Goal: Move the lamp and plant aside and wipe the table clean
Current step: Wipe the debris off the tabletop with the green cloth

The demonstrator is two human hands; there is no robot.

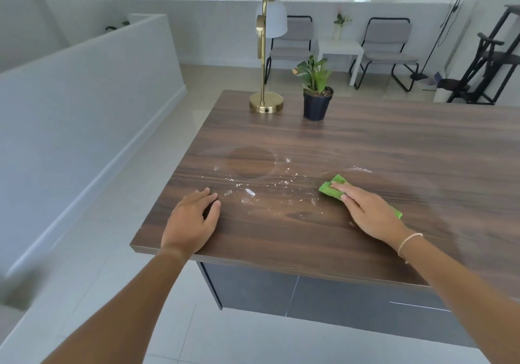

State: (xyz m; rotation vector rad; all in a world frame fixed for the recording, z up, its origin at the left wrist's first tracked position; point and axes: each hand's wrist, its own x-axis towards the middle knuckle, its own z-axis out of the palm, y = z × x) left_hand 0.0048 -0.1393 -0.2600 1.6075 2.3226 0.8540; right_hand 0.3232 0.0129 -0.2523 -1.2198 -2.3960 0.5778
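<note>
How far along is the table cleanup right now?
Done: lamp and plant stand at the far edge of the table. In hand: the right hand presses a green cloth onto it. Left: white specks and a faint round mark, unwiped, by the resting left hand.

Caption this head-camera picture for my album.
Right hand presses a green cloth on the soiled table, left hand resting nearby; lamp and plant stand behind.
</note>
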